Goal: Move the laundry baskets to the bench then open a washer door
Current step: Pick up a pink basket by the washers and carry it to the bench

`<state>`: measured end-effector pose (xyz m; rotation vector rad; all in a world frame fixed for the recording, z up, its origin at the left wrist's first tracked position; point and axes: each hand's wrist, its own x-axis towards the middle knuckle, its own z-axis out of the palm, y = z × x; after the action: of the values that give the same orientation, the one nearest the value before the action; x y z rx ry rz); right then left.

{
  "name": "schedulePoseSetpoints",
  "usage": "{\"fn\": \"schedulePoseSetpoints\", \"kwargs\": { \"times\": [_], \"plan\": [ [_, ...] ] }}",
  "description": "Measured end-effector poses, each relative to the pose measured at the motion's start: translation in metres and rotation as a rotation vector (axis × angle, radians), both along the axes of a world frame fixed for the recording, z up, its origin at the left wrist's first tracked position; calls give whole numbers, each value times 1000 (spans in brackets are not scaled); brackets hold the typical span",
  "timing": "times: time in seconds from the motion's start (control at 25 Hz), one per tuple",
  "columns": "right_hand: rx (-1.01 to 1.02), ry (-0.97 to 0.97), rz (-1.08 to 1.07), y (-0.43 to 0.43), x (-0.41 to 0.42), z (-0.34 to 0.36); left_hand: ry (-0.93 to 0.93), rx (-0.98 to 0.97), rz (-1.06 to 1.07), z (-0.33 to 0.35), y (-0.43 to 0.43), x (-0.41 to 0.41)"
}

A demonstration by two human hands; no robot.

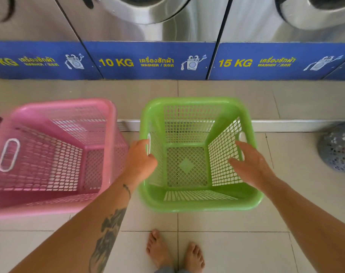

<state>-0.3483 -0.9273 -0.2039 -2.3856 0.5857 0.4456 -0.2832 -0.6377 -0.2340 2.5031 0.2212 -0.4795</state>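
An empty green laundry basket point(199, 202) stands on the tiled floor in front of me. My left hand point(141, 161) grips its left rim at the handle slot, fingers curled over the edge. My right hand point(250, 164) reaches over the basket's right side with fingers spread, close to the right handle, holding nothing. An empty pink laundry basket point(49, 158) stands to the left, tilted and blurred. Two round washer doors point(148, 10) point(317, 12) show at the top, both shut as far as the view tells.
Blue base panels point(154, 60) marked 10 KG and 15 KG run under the washers. A white floor strip point(295, 125) crosses behind the baskets. A grey mesh basket point(339, 148) sits at the right edge. My bare feet point(175, 251) stand behind the green basket.
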Motion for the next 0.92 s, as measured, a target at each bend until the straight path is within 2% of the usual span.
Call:
{"fn": "schedulePoseSetpoints", "kwargs": {
  "times": [0.2,0.44,0.56,0.72,0.92],
  "plan": [
    [130,-99,200,76,18,80,-60,-282,147,88,41,-28],
    [197,-178,407,228,58,130,-219,-274,281,165,195,-47],
    [218,-218,493,323,70,142,-280,-284,422,173,292,-58],
    [251,-219,509,453,79,136,-258,-327,561,160,423,-73],
    [267,-128,507,615,85,110,-227,-376,660,127,576,-73]
  ]
}}
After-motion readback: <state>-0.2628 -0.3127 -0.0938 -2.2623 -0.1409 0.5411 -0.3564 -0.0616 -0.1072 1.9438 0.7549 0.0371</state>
